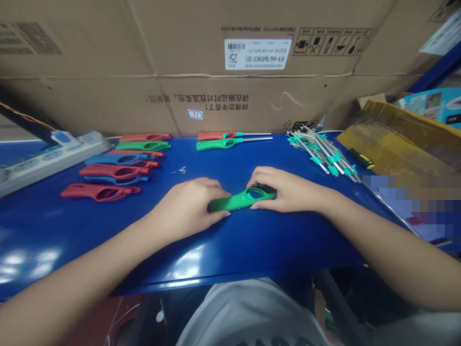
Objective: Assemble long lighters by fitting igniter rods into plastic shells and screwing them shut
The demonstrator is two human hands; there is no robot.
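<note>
A green plastic lighter handle [242,199] lies on the blue table [230,240] in front of me. My left hand [190,206] is closed over its left end, fingers wrapped around it. My right hand [284,190] grips its right end by the trigger hole, fingers curled around the shell. Both hands press the piece against the table.
Several red, green and blue handle shells [118,166] lie at the left. Two assembled lighters, red and green [230,140], sit at the back. A pile of metal tubes with teal fittings [324,151] lies at the right, beside a screwdriver [361,158]. A power strip [50,156] and cardboard boxes [216,62] border the table.
</note>
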